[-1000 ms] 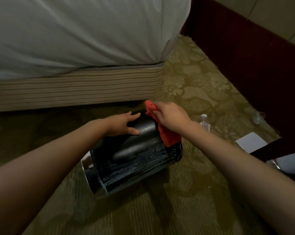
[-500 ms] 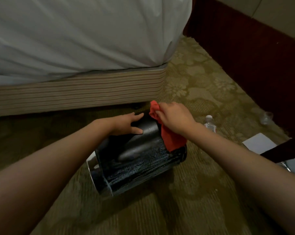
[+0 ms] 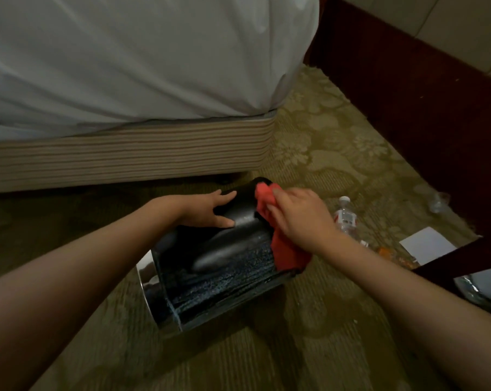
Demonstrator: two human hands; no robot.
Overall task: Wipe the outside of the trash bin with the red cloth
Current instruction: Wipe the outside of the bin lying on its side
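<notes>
Now, your left hand (image 3: 207, 210): flat on the trash bin (image 3: 227, 275), fingers straight.
Your right hand (image 3: 298, 218): clutches the red cloth (image 3: 283, 252).

The trash bin (image 3: 224, 266) is glossy black, its lower side flecked with fine pale specks in streaky bands, and the rim (image 3: 146, 280) at its open end is mirror-bright silver. The red cloth (image 3: 286, 252) on it is a plain, saturated red with no print. The carpet (image 3: 323, 142) is olive-gold, with a paler floral damask pattern toward the far right and fine ribbed lines nearer. The bed sheet (image 3: 139, 57) is plain white, the bed base (image 3: 125, 156) beige with thin brown horizontal stripes. The wood panel (image 3: 408, 94) is dark reddish-brown, the wall (image 3: 450, 29) above it cream. The bottle (image 3: 348, 229) is clear with a white cap (image 3: 344, 199) and a red-and-white label (image 3: 343, 218); the paper (image 3: 425, 244) is white.
</notes>
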